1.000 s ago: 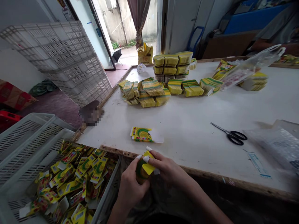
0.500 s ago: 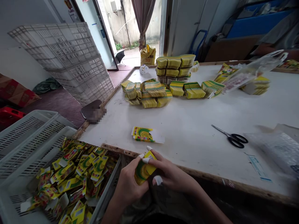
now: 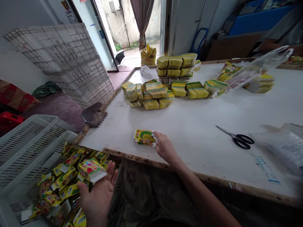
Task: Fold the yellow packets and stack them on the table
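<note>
My left hand (image 3: pixel 98 197) is open over the crate, palm up and fingers spread. A small yellow-and-green carton (image 3: pixel 92 168) with a white end is just beyond its fingertips, above the other cartons; whether it still touches the fingers I cannot tell. On the white table, my right hand (image 3: pixel 165 148) has its white-wrapped fingertips closed on the right end of a yellow-green printed carton (image 3: pixel 143 137), which lies flat. Below on the left, a pale plastic crate (image 3: pixel 11 179) holds many loose folded cartons (image 3: pixel 66 176).
Bundled flat cartons (image 3: pixel 153 99) are stacked towards the table's far side. Black-handled scissors (image 3: pixel 241 141) lie at right, near clear plastic wrapping (image 3: pixel 279 151). A dark scoop-like object (image 3: pixel 92 113) sits on the left edge. Tall white crates (image 3: pixel 78 63) stand on the floor behind.
My hands have parted. The left has swung down left over the crate and opened, the carton now beyond its fingers. My right has reached forward to the carton on the table.
</note>
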Motion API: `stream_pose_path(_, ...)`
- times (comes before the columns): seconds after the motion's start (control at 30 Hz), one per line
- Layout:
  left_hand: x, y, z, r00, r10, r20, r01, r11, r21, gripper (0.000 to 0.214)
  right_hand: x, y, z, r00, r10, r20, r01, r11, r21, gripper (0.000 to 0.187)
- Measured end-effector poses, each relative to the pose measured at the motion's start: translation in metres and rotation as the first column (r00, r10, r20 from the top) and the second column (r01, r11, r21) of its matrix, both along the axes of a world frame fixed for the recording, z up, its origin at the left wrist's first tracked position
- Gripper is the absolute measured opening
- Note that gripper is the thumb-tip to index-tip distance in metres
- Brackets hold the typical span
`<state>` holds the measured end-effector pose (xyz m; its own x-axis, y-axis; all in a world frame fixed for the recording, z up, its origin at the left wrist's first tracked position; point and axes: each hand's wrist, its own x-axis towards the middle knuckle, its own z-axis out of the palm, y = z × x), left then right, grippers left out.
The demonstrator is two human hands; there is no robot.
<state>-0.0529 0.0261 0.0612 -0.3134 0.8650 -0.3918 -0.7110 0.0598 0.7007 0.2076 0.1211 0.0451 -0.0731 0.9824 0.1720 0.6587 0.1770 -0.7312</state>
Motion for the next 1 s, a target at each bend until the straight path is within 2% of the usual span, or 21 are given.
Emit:
stream_pose_path(0.03, -0.002, -0.001, -0.003, 0.995, -0.046, 0.088, 0.049, 0.998, -0.042, 0.086, -0.001, 0.004, -0.003, 1.0, -0.01, 0.027, 0.01, 1.0, -0.013, 0.048)
stream_pose_path(0.1, 0.0, -0.002, -0.008, 0.971, -0.144, 0.19, 0.166, 0.98, -0.11, 0.072, -0.003, 0.008, -0.008, 0.998, -0.022, 0.065, 0.024, 0.999, -0.032, 0.048)
stream_pose_path(0.2, 0.016, -0.003, -0.011, 0.957, -0.199, 0.21, 0.236, 0.956, -0.173, 0.045, -0.006, 0.008, -0.01, 0.997, -0.043, 0.071, 0.046, 0.998, -0.035, 0.049)
stream_pose_path(0.27, 0.032, -0.003, -0.01, 0.955, -0.235, 0.18, 0.265, 0.949, -0.171, 0.036, -0.005, 0.004, -0.007, 0.998, -0.052, 0.032, 0.053, 0.998, -0.026, 0.052)
stream_pose_path(0.33, 0.048, 0.0, -0.008, 0.947, -0.299, 0.118, 0.311, 0.944, -0.107, 0.039, -0.006, -0.004, 0.001, 0.999, -0.027, -0.045, 0.026, 1.0, -0.014, 0.056)
stream_pose_path(0.4, 0.063, 0.003, -0.005, 0.945, -0.325, 0.025, 0.325, 0.946, 0.013, 0.052, -0.009, -0.019, 0.01, 0.992, 0.035, -0.123, -0.035, 0.999, 0.001, 0.058)
stream_pose_path(0.5, 0.081, 0.007, 0.003, 0.967, -0.248, -0.065, 0.256, 0.947, 0.196, 0.067, -0.021, -0.05, 0.024, 0.938, 0.175, -0.301, -0.184, 0.983, -0.002, 0.059)
stream_pose_path(0.57, 0.091, 0.01, 0.012, 0.984, -0.166, -0.058, 0.176, 0.947, 0.269, 0.065, -0.03, -0.071, 0.031, 0.758, 0.262, -0.597, -0.353, 0.935, -0.038, 0.056)
stream_pose_path(0.63, 0.098, 0.012, 0.021, 0.994, -0.104, -0.021, 0.105, 0.943, 0.314, 0.06, -0.038, -0.086, 0.036, 0.534, 0.236, -0.812, -0.509, 0.857, -0.085, 0.056)
stream_pose_path(0.67, 0.1, 0.014, 0.025, 0.997, -0.08, -0.01, 0.078, 0.939, 0.334, 0.058, -0.041, -0.091, 0.037, 0.451, 0.2, -0.87, -0.566, 0.818, -0.105, 0.057)
stream_pose_path(0.7, 0.101, 0.015, 0.028, 0.998, -0.06, -0.007, 0.059, 0.937, 0.345, 0.055, -0.044, -0.094, 0.038, 0.399, 0.168, -0.902, -0.606, 0.786, -0.122, 0.059)
stream_pose_path(0.73, 0.102, 0.016, 0.03, 0.999, -0.043, -0.013, 0.045, 0.938, 0.345, 0.052, -0.045, -0.095, 0.037, 0.38, 0.151, -0.913, -0.627, 0.768, -0.134, 0.06)
stream_pose_path(0.8, 0.102, 0.018, 0.029, 0.999, -0.001, -0.043, 0.015, 0.948, 0.318, 0.048, -0.048, -0.095, 0.035, 0.43, 0.159, -0.889, -0.613, 0.774, -0.158, 0.056)
stream_pose_path(0.9, 0.101, 0.018, 0.021, 0.988, -0.008, -0.152, 0.046, 0.968, 0.247, 0.058, -0.049, -0.093, 0.029, 0.584, 0.162, -0.795, -0.504, 0.84, -0.199, 0.045)
stream_pose_path(0.93, 0.101, 0.018, 0.018, 0.979, -0.024, -0.202, 0.071, 0.972, 0.226, 0.063, -0.048, -0.091, 0.029, 0.607, 0.143, -0.781, -0.466, 0.861, -0.205, 0.042)
stream_pose_path(1.0, 0.1, 0.016, 0.015, 0.963, -0.062, -0.262, 0.113, 0.976, 0.185, 0.071, -0.044, -0.087, 0.03, 0.585, 0.093, -0.806, -0.414, 0.888, -0.198, 0.034)
